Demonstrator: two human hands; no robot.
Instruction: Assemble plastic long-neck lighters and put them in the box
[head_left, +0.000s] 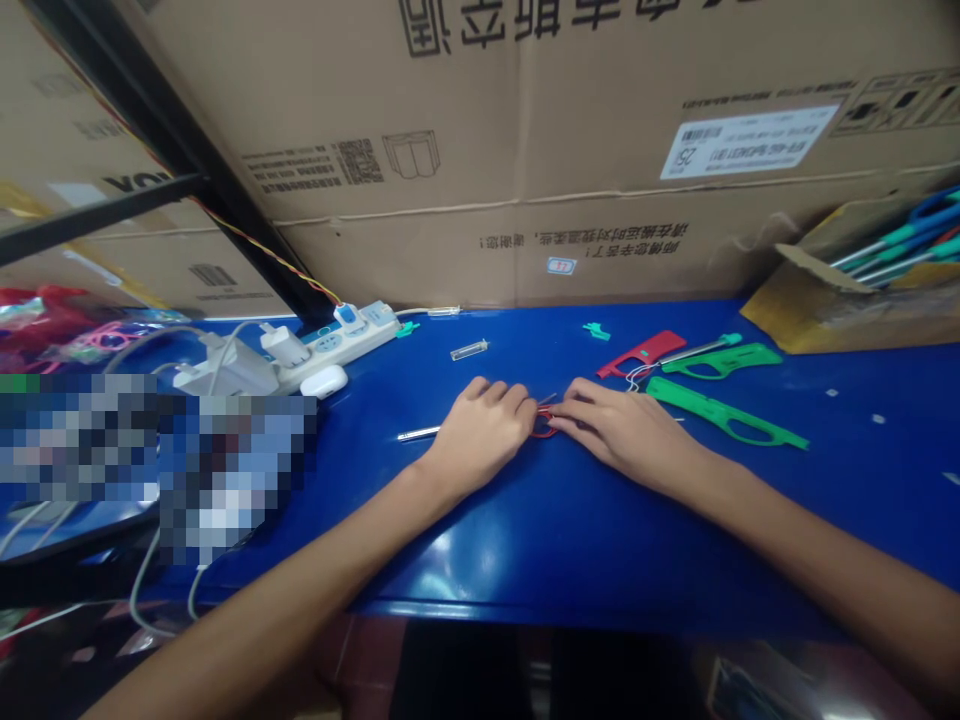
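Over the middle of the blue table, my left hand [484, 430] and my right hand [626, 425] are close together, fingers curled in. Between them shows a small red looped part [543, 424], pinched from both sides; most of it is hidden by my fingers. A thin silver metal tube [418, 434] sticks out to the left from under my left hand. Beyond my right hand lie a red handle shell [646, 352], a metal tube with a teal tip and white wires [691, 350], and two green handle shells [724, 412].
A large cardboard box [517, 150] walls off the back. A white power strip [341, 340] with chargers and an earbud case [324, 381] sit at left. At right stands an open carton [825, 310] of tube-ended pieces. A small clear part [469, 350] and teal bits [597, 331] lie behind my hands.
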